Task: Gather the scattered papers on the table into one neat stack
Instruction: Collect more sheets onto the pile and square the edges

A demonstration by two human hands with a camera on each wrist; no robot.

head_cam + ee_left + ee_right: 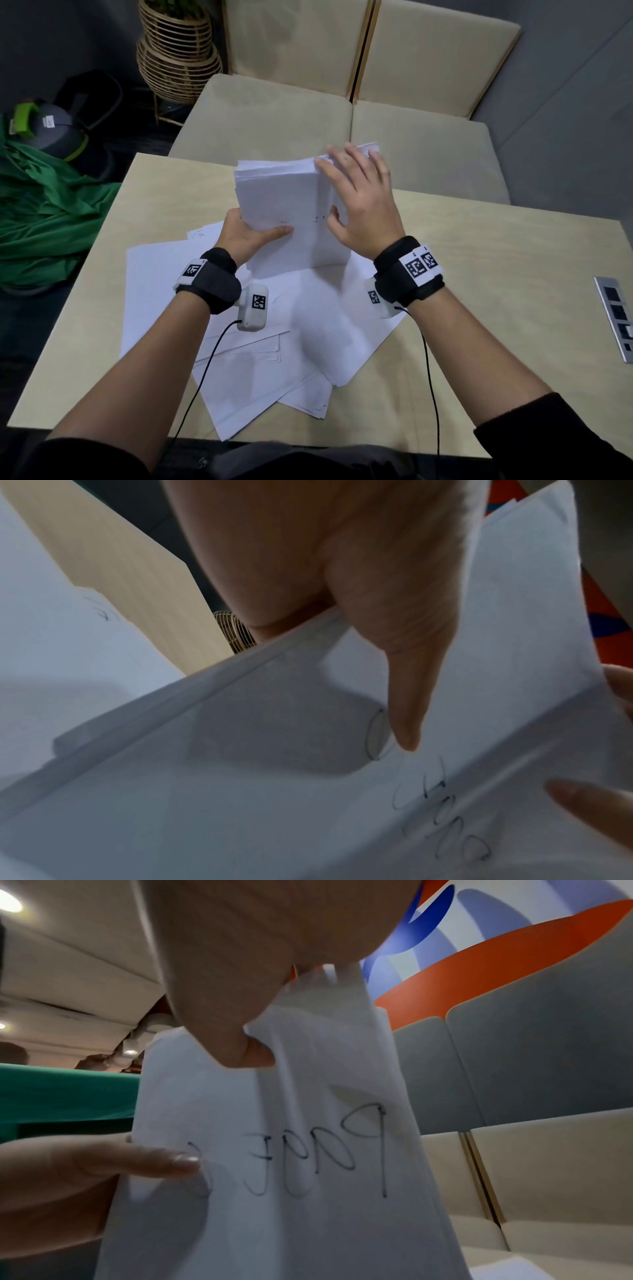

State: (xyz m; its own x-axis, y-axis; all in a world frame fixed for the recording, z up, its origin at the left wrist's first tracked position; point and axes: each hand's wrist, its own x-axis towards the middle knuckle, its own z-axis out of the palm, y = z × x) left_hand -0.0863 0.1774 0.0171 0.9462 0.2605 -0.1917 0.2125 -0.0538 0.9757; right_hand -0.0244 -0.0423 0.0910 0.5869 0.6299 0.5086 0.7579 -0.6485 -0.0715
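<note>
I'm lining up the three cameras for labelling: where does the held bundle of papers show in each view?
Head: the held bundle of papers stands at centre, on edge above the loose sheets, between both hands.
Left wrist: it fills the lower right, under the left thumb.
Right wrist: centre, hanging down the frame.
Shared landmark: the handwritten word on its front sheet.

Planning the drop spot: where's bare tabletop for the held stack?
Free: the light wooden table right of the right hand, up to the metal socket panel; also the far-left strip. Crowded: loose white sheets fill the centre, under the held paper stack.
</note>
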